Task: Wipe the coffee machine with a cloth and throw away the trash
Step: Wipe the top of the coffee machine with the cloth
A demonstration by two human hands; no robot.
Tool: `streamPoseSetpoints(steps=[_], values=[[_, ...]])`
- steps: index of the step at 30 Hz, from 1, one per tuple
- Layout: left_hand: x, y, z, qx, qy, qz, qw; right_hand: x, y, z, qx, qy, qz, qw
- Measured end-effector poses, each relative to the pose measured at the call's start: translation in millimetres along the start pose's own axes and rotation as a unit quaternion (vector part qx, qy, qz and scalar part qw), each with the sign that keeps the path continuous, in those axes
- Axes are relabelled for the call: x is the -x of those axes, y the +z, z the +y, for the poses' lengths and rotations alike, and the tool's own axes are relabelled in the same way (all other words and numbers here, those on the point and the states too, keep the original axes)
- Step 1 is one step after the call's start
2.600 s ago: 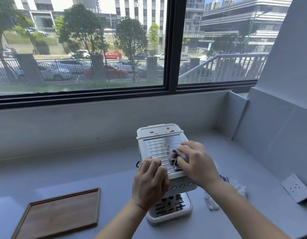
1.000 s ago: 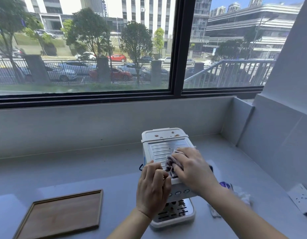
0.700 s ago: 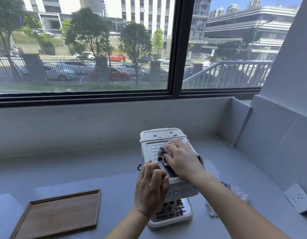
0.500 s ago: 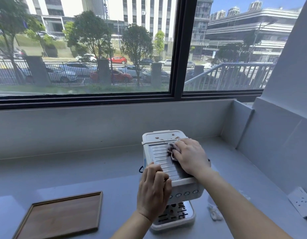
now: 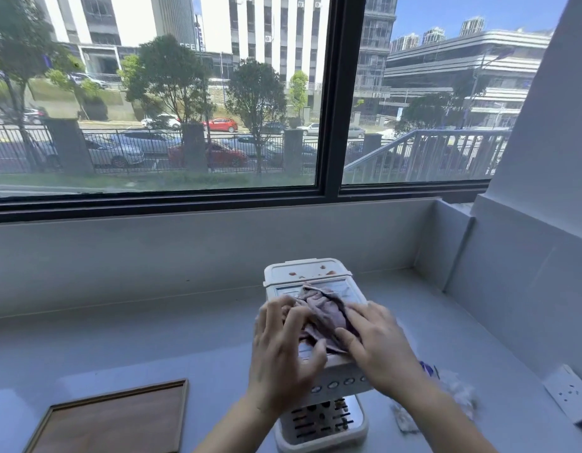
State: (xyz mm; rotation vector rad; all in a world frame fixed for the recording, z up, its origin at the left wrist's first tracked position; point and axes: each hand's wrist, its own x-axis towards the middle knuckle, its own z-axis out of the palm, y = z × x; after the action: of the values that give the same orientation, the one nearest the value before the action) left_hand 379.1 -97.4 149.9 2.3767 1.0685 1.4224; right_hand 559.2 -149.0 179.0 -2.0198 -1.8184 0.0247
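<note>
Mauve-grey and crumpled, the cloth (image 5: 322, 313) lies bunched on the ridged top panel of the white coffee machine (image 5: 307, 273), which stands on the pale grey counter (image 5: 152, 338) below the window (image 5: 328, 93). Both hands press on the cloth from either side. The left hand (image 5: 283, 351) lies flat on the machine's left edge, fingers spread and laid over the cloth's near-left fold, thumb reaching toward the middle. The right hand (image 5: 377, 344) rests on the machine's right side, fingers together and bent over the cloth's right edge; whether it pinches the fabric or only presses it down is hard to make out. At the back of the machine's top, a white lid carries a few small brown specks. Under the hands, on the machine's front, sits a row of round buttons (image 5: 340, 383), and below that a metal drip tray (image 5: 322, 420) with dark slots. To the right of the machine, on the counter, lie crumpled white scraps of trash (image 5: 459, 392) and a small purple-blue object (image 5: 427, 367). Further right of the machine, a white socket block (image 5: 570, 392) lies by the wall. To the machine's left, near the counter's front edge, lies a wooden tray (image 5: 113, 420).
</note>
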Motion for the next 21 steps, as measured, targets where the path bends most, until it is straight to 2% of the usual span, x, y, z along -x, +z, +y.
streamPoseSetpoints(steps=[4,7,9,11,17,21], values=[[-44.0,-3.9,-0.4,-0.051,-0.009,-0.192,0.980,-19.1,7.7,-8.5,0.001,-0.025,-0.012,1.000],[-57.5,-2.9,-12.7,-0.107,0.003,-0.261,0.959,-17.4,13.2,-5.0,-0.058,0.011,0.029,0.998],[-65.6,2.9,-12.5,-0.138,0.014,-0.264,0.955,-11.7,19.4,-5.4,-0.070,0.051,0.084,0.993],[-72.7,8.5,-9.3,-0.147,0.020,-0.247,0.958,-11.8,23.7,-7.2,-0.051,0.072,0.105,0.991],[-50.1,-2.4,-32.2,-0.051,0.005,-0.156,0.986,-9.0,29.7,-7.4,0.001,0.053,0.095,0.994],[-68.8,3.3,-38.2,-0.068,-0.018,-0.170,0.983,-12.6,29.9,-5.9,-0.003,0.053,0.108,0.993]])
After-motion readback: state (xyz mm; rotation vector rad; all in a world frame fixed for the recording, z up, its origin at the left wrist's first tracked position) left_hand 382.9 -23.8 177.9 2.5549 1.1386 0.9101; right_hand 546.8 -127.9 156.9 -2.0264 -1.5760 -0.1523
